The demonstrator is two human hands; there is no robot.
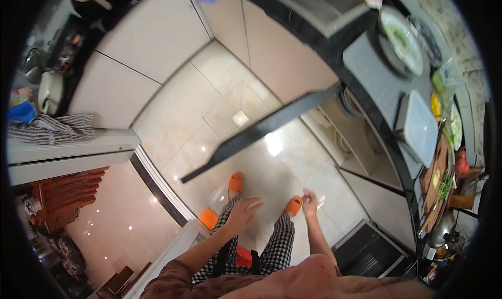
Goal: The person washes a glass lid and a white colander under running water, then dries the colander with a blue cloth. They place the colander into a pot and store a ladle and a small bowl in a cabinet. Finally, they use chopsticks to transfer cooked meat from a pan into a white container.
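My left hand hangs over the tiled floor with its fingers apart and holds nothing. On the other side, my right hand has its fingers curled near an orange slipper; whether it holds something small, I cannot tell. A second orange slipper is beyond my left hand. To the right, a white rectangular tub sits on the counter beside a wooden cutting board with chopped greens. Farther back, a white bowl holds something green.
A dark-edged cabinet door stands open across the floor before me, beside shelves with dishes. A sink is at the top. Striped cloth lies on the left ledge. A black-fronted appliance is at lower right.
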